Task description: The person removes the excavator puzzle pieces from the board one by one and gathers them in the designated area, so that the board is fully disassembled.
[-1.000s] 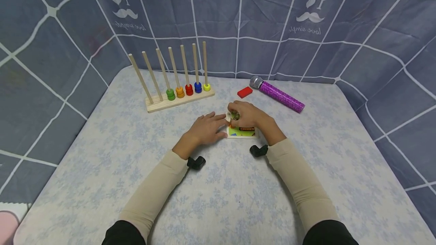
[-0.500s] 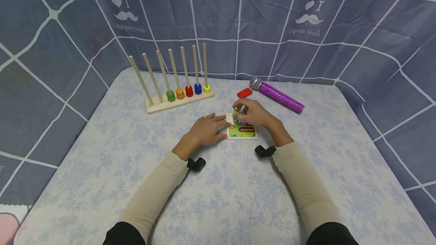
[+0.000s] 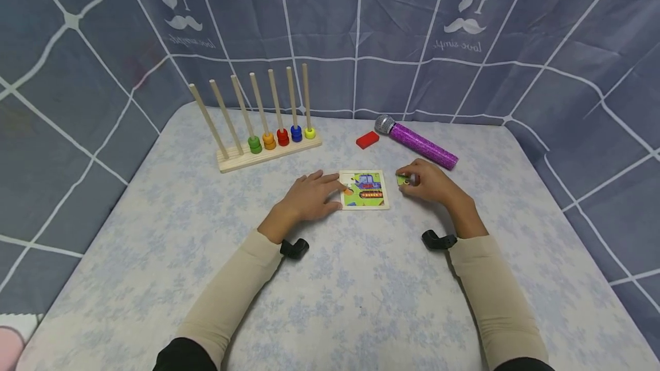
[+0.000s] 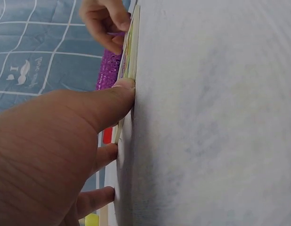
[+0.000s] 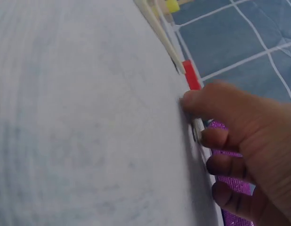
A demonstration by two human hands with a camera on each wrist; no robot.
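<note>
A square wooden jigsaw puzzle [image 3: 370, 194] with a vehicle picture lies flat on the table; a pale patch shows at its upper left. My left hand [image 3: 311, 196] rests at its left side, fingers spread and mostly straight, one fingertip over the picture. The left wrist view shows that thumb [image 4: 119, 96] touching the puzzle's edge. To the right of the puzzle, my right hand [image 3: 432, 183] pinches a small green puzzle piece [image 3: 402, 180] between thumb and fingers, low at the tabletop. In the right wrist view the fingers [image 5: 221, 165] are curled and mostly hide the piece.
A wooden peg stand [image 3: 268, 156] with coloured rings on several of its pegs stands at the back left. Behind the puzzle lie a red block [image 3: 368, 140] and a purple glittery microphone [image 3: 423, 145]. A tile-patterned curtain [image 3: 330, 33] hangs behind the table.
My right hand has lifted the green puzzle piece off the puzzle's upper left and carried it right, down to the table beside it. The left hand has stayed in place.
</note>
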